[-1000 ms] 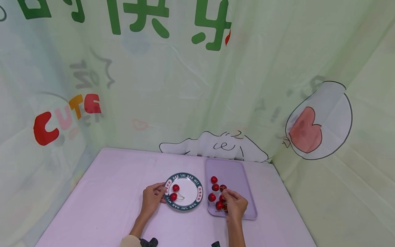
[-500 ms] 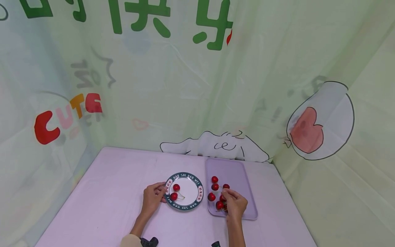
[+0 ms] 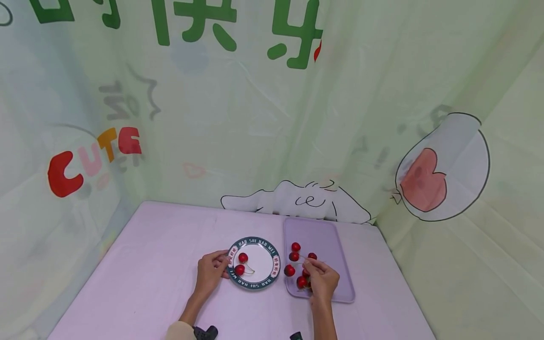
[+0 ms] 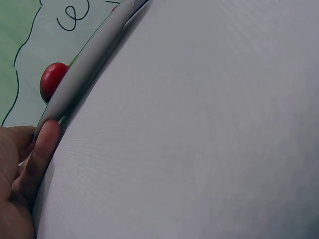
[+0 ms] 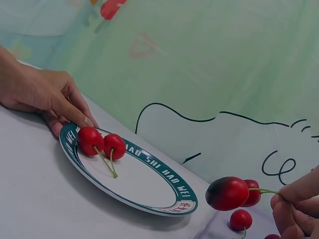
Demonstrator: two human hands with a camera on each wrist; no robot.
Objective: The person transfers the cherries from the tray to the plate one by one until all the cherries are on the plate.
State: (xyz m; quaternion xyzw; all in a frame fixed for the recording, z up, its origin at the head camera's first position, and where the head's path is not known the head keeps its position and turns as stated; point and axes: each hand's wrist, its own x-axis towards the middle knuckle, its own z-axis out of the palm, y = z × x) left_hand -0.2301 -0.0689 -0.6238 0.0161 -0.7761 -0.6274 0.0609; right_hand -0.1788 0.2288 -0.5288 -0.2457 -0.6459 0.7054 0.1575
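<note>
My left hand (image 3: 210,271) grips the left rim of a round white plate (image 3: 263,259) with a dark green lettered border. Two red cherries (image 5: 102,144) joined by their green stems lie on that plate. Over the lilac tray (image 3: 313,233), my right hand (image 3: 324,281) pinches the green stems of a pair of cherries (image 5: 227,193), one with a dark patch. These hang clear of the fingertips, off to their left. Several more cherries (image 3: 302,282) lie in the tray, partly hidden by the right hand. The left wrist view shows the plate edge (image 4: 82,72) between thumb and fingers.
A lilac-white table (image 3: 178,231) carries both plate and tray, the tray standing right of the plate. Printed pale-green curtains (image 3: 255,118) close off the back and sides. Two dark objects (image 3: 206,333) show at the near edge.
The pinched cherry pair has moved slightly left with my right hand, and stems have come into view between fingertips and cherries. The left hand still holds the plate.
</note>
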